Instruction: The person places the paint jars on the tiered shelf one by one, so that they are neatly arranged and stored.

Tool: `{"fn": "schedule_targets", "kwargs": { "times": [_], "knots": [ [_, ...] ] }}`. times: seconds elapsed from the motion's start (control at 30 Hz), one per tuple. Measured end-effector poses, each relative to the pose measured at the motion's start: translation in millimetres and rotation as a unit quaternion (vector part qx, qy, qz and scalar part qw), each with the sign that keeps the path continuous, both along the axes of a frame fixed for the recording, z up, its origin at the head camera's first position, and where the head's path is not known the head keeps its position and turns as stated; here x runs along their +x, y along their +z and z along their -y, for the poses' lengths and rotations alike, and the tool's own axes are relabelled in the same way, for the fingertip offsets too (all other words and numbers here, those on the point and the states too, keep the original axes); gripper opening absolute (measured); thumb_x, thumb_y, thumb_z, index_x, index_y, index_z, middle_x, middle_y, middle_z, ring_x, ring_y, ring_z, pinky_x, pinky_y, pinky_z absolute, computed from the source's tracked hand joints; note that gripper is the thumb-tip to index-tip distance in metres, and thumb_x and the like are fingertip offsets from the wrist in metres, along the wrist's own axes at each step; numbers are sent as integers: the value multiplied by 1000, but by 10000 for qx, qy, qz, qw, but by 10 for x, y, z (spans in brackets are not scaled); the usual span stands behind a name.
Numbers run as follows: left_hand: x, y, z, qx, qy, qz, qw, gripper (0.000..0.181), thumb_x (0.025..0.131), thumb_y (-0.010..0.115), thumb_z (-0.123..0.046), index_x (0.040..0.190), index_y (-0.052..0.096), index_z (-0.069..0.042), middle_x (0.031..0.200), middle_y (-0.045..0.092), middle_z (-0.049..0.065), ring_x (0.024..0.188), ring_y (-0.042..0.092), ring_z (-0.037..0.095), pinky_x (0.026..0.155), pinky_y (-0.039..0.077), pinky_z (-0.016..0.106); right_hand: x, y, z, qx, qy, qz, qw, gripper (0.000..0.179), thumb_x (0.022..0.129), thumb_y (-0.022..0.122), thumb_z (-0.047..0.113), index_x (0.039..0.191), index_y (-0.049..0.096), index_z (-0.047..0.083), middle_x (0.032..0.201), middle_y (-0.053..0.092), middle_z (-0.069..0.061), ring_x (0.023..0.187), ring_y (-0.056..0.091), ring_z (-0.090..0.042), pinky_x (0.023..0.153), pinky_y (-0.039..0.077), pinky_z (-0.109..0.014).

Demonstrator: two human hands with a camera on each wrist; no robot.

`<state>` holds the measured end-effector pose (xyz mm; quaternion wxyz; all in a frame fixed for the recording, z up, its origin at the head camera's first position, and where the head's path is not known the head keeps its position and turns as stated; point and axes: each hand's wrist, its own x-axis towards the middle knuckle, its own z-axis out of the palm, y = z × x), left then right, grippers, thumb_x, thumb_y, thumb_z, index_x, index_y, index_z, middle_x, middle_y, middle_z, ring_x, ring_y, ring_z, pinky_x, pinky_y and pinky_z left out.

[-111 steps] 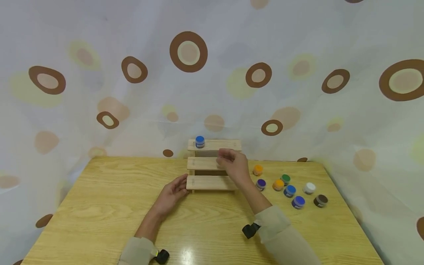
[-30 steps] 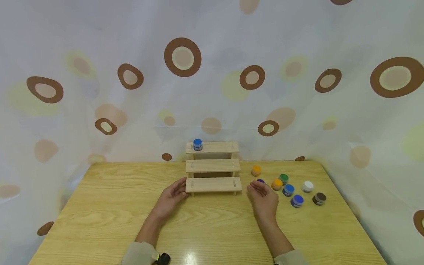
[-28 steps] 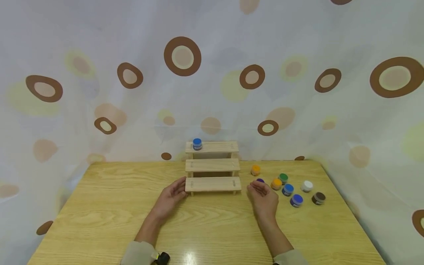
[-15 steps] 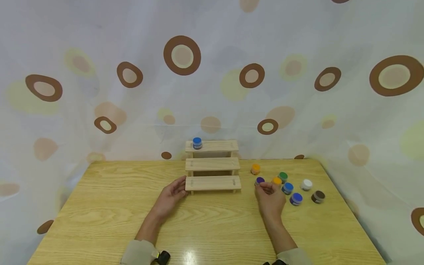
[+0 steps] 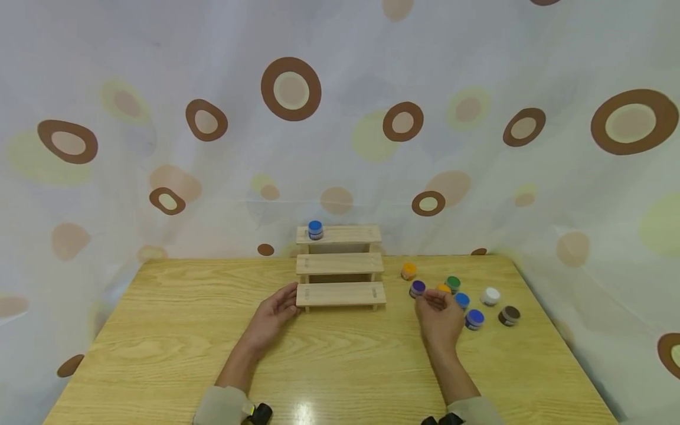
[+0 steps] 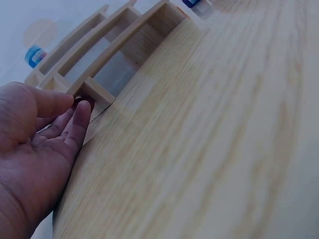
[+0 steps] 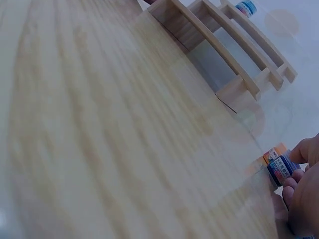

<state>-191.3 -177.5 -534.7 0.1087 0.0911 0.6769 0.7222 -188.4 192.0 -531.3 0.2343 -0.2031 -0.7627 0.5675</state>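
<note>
In the head view, a three-tier wooden stand (image 5: 340, 293) stands at the back of the table, a blue-lidded paint jar (image 5: 316, 231) on the left of its top step. My left hand (image 5: 268, 321) grips the left end of the lowest step; its thumb lies at the board's corner in the left wrist view. Right of the stand, my right hand (image 5: 441, 321) pinches a purple-lidded paint jar (image 5: 417, 289) between thumb and fingers. That jar (image 7: 280, 171) shows its label in the right wrist view, with an orange jar (image 7: 273, 152) behind it.
Several jars stand around my right hand: an orange one (image 5: 409, 271), green (image 5: 453, 284), blue (image 5: 462, 300), darker blue (image 5: 474, 319), white (image 5: 490, 296) and brown (image 5: 509, 316). Another orange jar (image 5: 443, 288) is partly hidden by the hand. A patterned cloth (image 5: 340, 147) hangs behind the table.
My right hand has come down from the stand to the jars and shifted right. The purple jar has moved slightly back and right with it. My left hand stays at the stand.
</note>
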Motion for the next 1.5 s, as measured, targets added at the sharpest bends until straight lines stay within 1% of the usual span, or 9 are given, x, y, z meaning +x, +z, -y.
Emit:
{"fn": "schedule_targets", "kwargs": {
  "times": [0.17, 0.33, 0.53, 0.7, 0.87, 1.03, 1.17, 1.4, 1.5],
  "knots": [
    [-6, 21, -1, -5, 40, 40, 10000, 57, 109, 47, 6, 164, 32, 0, 163, 41, 22, 148, 45, 38, 107, 54, 28, -52, -7, -47, -167, 107, -65, 9998, 26, 88, 81, 1, 111, 73, -3, 108, 75, -20, 85, 67, -6, 74, 55, -8],
    [-11, 24, 0, -46, 62, 18, 10000, 57, 109, 47, 6, 164, 32, 1, 162, 42, 23, 147, 47, 39, 108, 55, 30, -96, 16, -95, -251, 292, 16, 9993, 32, 88, 82, 4, 118, 72, -3, 115, 74, -20, 98, 69, -17, 78, 55, -6],
    [-25, 0, 12, -32, -3, -1, 10000, 57, 109, 47, 6, 164, 31, 2, 163, 40, 25, 147, 45, 40, 109, 54, 30, -143, 22, -169, -404, 829, 118, 9957, 40, 91, 79, 3, 129, 68, -5, 126, 69, -23, 115, 67, -31, 83, 54, -6],
    [-23, -20, 14, -45, -57, -5, 10000, 57, 110, 47, 5, 164, 30, 2, 164, 38, 26, 148, 44, 41, 109, 54, 31, -168, 8, -247, -309, 1191, 309, 9919, 46, 93, 79, 7, 136, 65, -3, 133, 67, -22, 124, 65, -33, 87, 53, -6],
    [-10, -7, 7, -59, -43, -24, 10000, 57, 110, 48, 4, 164, 31, 1, 163, 40, 25, 147, 45, 40, 107, 54, 29, -183, 22, -300, -275, 1548, 405, 9867, 50, 94, 78, 7, 140, 62, -4, 139, 64, -24, 129, 63, -36, 88, 53, -6],
    [-6, 18, 5, -37, -88, -19, 10000, 57, 110, 46, 5, 164, 30, 2, 164, 38, 26, 148, 44, 41, 108, 54, 29, -188, 50, -316, -112, 1701, 521, 9840, 53, 95, 80, 11, 142, 61, -5, 141, 62, -27, 130, 62, -38, 86, 51, -4],
    [-8, 38, 5, -39, -74, 15, 10000, 57, 110, 45, 6, 164, 30, 2, 165, 37, 26, 148, 43, 41, 110, 53, 32, -199, 48, -301, 108, 1730, 515, 9835, 52, 95, 82, 16, 140, 64, -3, 138, 65, -25, 126, 64, -37, 85, 51, -5],
    [-2, 26, 10, -67, -54, 44, 10000, 57, 110, 47, 5, 164, 30, 2, 164, 37, 26, 148, 43, 41, 110, 53, 31, -205, -6, -277, 425, 1608, 475, 9849, 45, 94, 83, 20, 132, 70, -1, 128, 70, -22, 114, 68, -32, 80, 53, -6],
    [-7, 22, 14, -50, -74, 2, 10000, 57, 110, 47, 5, 164, 30, 2, 164, 37, 26, 148, 44, 41, 110, 53, 31, -207, 20, -261, 493, 1539, 511, 9855, 45, 94, 84, 23, 130, 71, 0, 125, 72, -20, 111, 69, -30, 79, 54, -7]
  ]
}}
